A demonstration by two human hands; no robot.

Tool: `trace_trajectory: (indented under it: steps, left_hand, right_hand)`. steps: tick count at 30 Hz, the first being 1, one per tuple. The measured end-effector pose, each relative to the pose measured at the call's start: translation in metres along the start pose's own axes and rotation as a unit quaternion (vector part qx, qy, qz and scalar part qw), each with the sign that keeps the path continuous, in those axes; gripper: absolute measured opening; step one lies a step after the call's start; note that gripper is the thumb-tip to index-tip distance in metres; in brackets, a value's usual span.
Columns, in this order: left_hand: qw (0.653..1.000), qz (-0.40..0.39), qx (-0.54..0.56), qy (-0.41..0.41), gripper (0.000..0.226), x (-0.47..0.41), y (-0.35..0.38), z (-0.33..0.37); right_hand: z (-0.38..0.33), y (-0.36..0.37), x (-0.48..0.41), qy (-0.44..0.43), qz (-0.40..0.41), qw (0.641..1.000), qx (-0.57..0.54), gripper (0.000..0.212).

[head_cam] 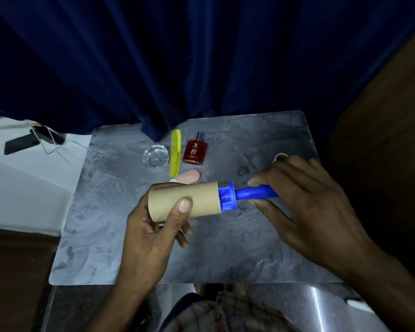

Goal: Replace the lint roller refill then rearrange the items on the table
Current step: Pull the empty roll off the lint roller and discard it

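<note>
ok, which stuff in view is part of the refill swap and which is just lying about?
In the swap:
- cardboard roll, gripped by the left hand
- blue roller handle, gripped by the right hand
- what looks like a second roll, mostly hidden behind the right hand

Lying about until the rearranging, all on the table:
- glass dish
- yellow-green comb
- red bottle

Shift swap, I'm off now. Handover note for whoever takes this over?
Left hand grips the cardboard tube; right hand grips the blue handle, both above the table.
The tube sits on the roller with a gap at the flange. I cannot tell whether it is going on or coming off.
A roll end shows behind the right hand, mostly hidden.
The glass dish, yellow comb and red bottle lie at the far side.
Left to do: finish the refill swap, then rearrange.
</note>
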State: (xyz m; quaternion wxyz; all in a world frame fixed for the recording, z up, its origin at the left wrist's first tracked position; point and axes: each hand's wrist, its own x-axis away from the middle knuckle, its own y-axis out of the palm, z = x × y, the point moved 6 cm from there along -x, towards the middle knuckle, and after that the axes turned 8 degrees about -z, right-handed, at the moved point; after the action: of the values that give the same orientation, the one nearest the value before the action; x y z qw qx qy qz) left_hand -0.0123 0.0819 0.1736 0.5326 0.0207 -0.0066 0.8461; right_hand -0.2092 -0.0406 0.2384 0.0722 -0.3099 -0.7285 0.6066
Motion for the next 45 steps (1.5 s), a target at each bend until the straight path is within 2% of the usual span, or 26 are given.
trace_trajectory:
  steps: [3,8,11,14,17,20,25,28,31,34,38,39,42,45]
  left_hand:
    - [1.000,0.008,-0.017,0.003,0.032,0.008,-0.007,0.002]
    - [0.998,-0.036,-0.050,-0.020,0.046,0.018,-0.010,-0.002]
    - [0.998,-0.021,-0.065,-0.017,0.055,0.021,-0.020,-0.001]
    - [0.999,0.017,-0.049,-0.001,0.060,0.020,-0.034,0.006]
    - [0.996,0.080,-0.010,0.025,0.058,0.020,-0.051,0.012]
    - [0.990,0.126,0.041,0.049,0.067,0.021,-0.071,0.016]
    - [0.984,0.150,0.071,0.063,0.069,0.031,-0.111,0.023]
    - [0.975,0.191,0.100,0.055,0.060,0.044,-0.144,0.017]
    - [0.953,0.253,0.158,0.045,0.078,0.063,-0.175,0.007]
    - [0.921,0.324,0.215,0.026,0.072,0.087,-0.206,-0.007]
    - [0.873,0.394,0.287,0.018,0.087,0.121,-0.238,-0.024]
    - [0.860,0.407,0.308,0.020,0.084,0.130,-0.244,-0.028]
    - [0.821,0.461,0.336,0.027,0.050,0.156,-0.267,-0.041]
    - [0.792,0.522,0.315,0.035,0.029,0.183,-0.291,-0.054]
  right_hand:
    - [-0.003,-0.002,-0.003,-0.031,-0.038,0.999,-0.007,0.025]
    - [-0.004,0.009,-0.012,-0.052,-0.124,0.991,0.009,0.032]
    - [-0.013,0.017,-0.014,-0.059,-0.154,0.986,0.001,0.037]
    - [-0.020,0.015,-0.022,-0.061,-0.124,0.990,-0.005,0.037]
    - [-0.030,0.002,-0.034,-0.077,-0.034,0.996,0.005,0.035]
    - [-0.046,-0.008,-0.047,-0.088,0.035,0.995,0.026,0.030]
    - [-0.083,0.005,-0.072,-0.106,0.016,0.994,0.028,0.033]
    - [-0.114,0.021,-0.090,-0.117,-0.019,0.993,0.017,0.031]
    - [-0.145,0.038,-0.107,-0.138,-0.050,0.989,-0.011,0.032]
    - [-0.177,0.053,-0.124,-0.157,-0.056,0.985,-0.036,0.031]
    - [-0.222,0.084,-0.143,-0.187,-0.078,0.976,-0.082,0.024]
    - [-0.235,0.093,-0.147,-0.197,-0.085,0.972,-0.093,0.022]
    - [-0.277,0.120,-0.157,-0.233,-0.115,0.960,-0.103,0.025]
    - [-0.318,0.149,-0.163,-0.256,-0.152,0.947,-0.118,0.034]
